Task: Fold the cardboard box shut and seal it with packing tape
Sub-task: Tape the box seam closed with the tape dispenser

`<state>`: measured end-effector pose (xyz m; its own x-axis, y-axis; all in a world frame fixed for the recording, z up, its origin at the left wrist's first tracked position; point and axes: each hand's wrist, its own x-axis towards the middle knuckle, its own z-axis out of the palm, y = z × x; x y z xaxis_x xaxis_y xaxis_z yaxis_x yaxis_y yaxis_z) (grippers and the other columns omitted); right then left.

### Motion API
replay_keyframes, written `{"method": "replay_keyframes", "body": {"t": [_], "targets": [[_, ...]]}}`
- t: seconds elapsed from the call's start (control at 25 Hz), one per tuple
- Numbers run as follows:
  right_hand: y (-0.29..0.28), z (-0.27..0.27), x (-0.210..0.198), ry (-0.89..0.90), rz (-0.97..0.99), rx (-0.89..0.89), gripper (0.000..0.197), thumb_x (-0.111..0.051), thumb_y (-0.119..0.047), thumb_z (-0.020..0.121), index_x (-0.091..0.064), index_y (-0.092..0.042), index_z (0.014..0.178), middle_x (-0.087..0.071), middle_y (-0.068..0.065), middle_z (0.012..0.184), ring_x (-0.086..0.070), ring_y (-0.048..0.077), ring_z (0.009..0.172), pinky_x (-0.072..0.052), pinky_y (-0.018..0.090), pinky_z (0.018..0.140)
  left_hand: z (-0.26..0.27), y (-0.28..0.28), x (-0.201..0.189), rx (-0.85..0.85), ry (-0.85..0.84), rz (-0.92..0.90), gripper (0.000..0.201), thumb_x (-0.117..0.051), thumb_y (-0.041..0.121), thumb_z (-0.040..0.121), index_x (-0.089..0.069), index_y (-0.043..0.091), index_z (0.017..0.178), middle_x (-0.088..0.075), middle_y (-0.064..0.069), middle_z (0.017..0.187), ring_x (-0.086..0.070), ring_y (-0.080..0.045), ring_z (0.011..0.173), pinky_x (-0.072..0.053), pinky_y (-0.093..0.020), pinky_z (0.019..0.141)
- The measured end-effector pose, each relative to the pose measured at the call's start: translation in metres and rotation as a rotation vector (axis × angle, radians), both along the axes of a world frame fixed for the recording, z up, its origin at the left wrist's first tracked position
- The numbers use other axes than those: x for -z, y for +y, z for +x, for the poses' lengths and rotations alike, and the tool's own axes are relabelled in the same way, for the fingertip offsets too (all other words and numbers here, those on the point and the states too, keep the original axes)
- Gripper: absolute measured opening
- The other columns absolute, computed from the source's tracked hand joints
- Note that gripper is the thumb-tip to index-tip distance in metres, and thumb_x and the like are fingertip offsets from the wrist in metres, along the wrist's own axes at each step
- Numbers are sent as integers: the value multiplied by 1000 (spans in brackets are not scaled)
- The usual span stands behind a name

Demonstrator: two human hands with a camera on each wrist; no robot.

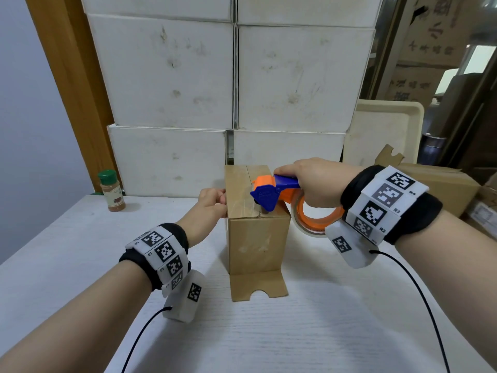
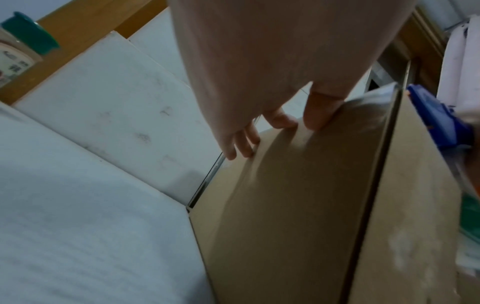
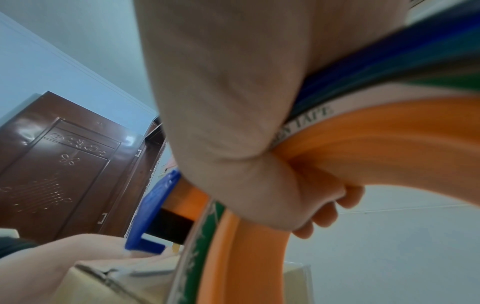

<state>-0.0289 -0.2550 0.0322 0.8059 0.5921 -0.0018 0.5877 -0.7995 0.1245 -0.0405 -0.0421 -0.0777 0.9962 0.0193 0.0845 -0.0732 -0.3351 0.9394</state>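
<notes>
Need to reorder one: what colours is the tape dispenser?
Orange and blue tape dispenser, clearest in the head view.

White counter point(image 1: 80, 265) is stretching across the foreground. Stacked white boxes point(image 1: 172, 71) are walling off twelve o'clock, a wooden post point(image 1: 70, 76) is standing at eleven, a pale wall point(image 1: 27, 103) is sitting at ten. Brown cartons point(image 1: 430, 36) are piling up at two; a dark panelled door point(image 3: 64, 164) is showing in the right wrist view.

Tape roll point(image 3: 306, 121): "TAPE" printed on core edge. Right wristband point(image 1: 387, 200): tags "R2", "R3", "R4". Other print unreadable.
</notes>
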Motion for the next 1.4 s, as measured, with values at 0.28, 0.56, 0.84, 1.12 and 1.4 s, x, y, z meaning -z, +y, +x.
{"method": "replay_keyframes", "body": {"t": [0.28, 0.56, 0.84, 1.12, 1.4], "targets": [[1, -1, 0, -3, -7, -7, 60, -50, 3, 85, -42, -24, 137, -59, 5, 116, -46, 18, 88, -34, 26, 74, 2, 1, 2, -23, 34, 153, 54, -47, -4, 91, -21, 9, 137, -31, -3, 140, -34, -15, 131, -39, -9, 78], [3, -1, 0, -4, -19, 7, 61, -50, 3, 84, -41, -24, 138, -59, 5, 117, -46, 19, 88, -34, 27, 74, -2, -7, 9, -7, -41, 200, 69, -43, -8, 92, -11, 18, 148, -19, -5, 152, -34, -24, 138, -40, -26, 99], [3, -2, 0, 1, -21, 15, 61, -50, 2, 84, -40, -24, 138, -58, 5, 118, -45, 18, 88, -34, 27, 75, -15, -3, -9, 171, 94, 271, 93, -50, -13, 83, 0, 28, 150, -15, -5, 154, -40, -31, 134, -49, -19, 82], [6, -2, 0, -2, -14, 4, 61, -50, 2, 84, -40, -24, 139, -58, 4, 115, -44, 18, 87, -34, 27, 74, 4, -7, -41, -103, 53, 12, 43, -36, 12, 95, -44, 17, 137, -51, -6, 139, -49, -23, 124, -38, -31, 107], [7, -4, 1, 6, 13, 8, 62, -50, 3, 84, -40, -25, 138, -50, 0, 99, -46, 19, 87, -33, 27, 73, 14, -31, -28, -113, 88, 311, 49, -22, 27, 103, -25, 14, 150, -23, -9, 157, -26, -21, 143, -20, -30, 116]]}}
